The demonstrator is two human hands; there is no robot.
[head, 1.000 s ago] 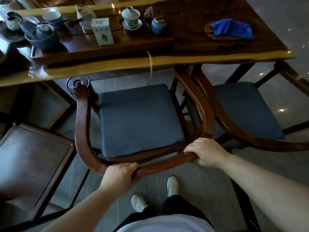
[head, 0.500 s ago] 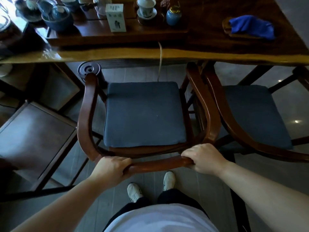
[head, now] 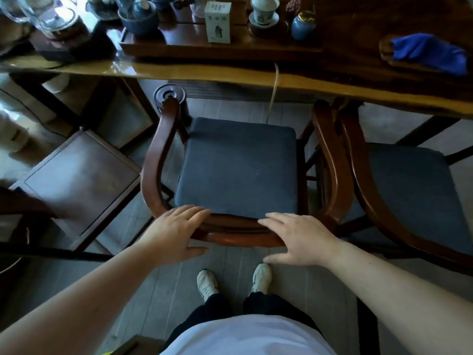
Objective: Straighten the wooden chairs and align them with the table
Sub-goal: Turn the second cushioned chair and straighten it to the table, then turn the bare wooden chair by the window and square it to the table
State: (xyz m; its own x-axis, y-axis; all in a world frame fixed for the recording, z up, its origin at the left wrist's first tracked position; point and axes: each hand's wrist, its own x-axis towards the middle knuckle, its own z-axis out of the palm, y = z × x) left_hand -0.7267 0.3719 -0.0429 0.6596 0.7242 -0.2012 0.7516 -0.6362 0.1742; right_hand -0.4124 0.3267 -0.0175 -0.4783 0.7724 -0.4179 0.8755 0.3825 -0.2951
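A wooden armchair (head: 153, 165) with a curved back rail and a dark blue seat cushion (head: 238, 167) stands square to the long wooden table (head: 230, 75), its front under the table's near edge. My left hand (head: 176, 231) hovers flat over the left end of the back rail, fingers spread. My right hand (head: 299, 239) hovers the same way over the right end. A second armchair (head: 363, 190) with a blue cushion stands close on the right, its arm touching the first chair's arm.
A square wooden stool (head: 76, 180) stands at the left. The table carries a tea tray with cups, a white box (head: 218, 21), a blue jar (head: 303, 26) and a blue cloth (head: 427, 51). A cord (head: 273, 93) hangs from the table edge. My feet stand behind the chair.
The middle chair has slid forward and turned square to the table. Both hands have let go of the back rail and opened flat above it.
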